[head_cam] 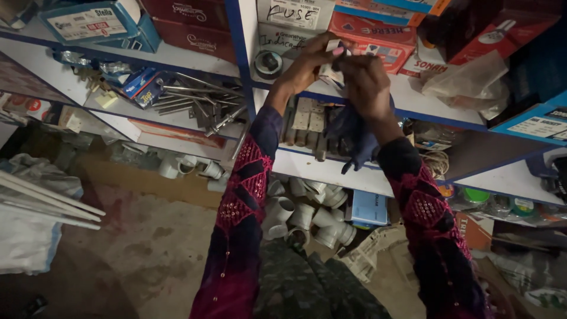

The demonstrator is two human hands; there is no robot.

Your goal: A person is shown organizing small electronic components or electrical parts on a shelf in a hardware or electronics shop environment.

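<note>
Sleeves [245, 195] dark with magenta diamond patterning; above them a dark blue cloth [354, 139]; behind it white shelves [331, 168] edged blue; below those, white pipe fittings [307, 218].

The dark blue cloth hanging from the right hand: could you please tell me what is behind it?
Behind the dark blue cloth stands a row of metal hinges on a white shelf; the cloth hides the row's right end.

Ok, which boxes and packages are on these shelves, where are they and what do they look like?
Light blue rectangular carton: top shelf, far left.
Red flat box: top shelf, right of the hands.
Blue square box: lowest shelf, beside white pipe fittings.
Small white packet: held by both hands.
</note>
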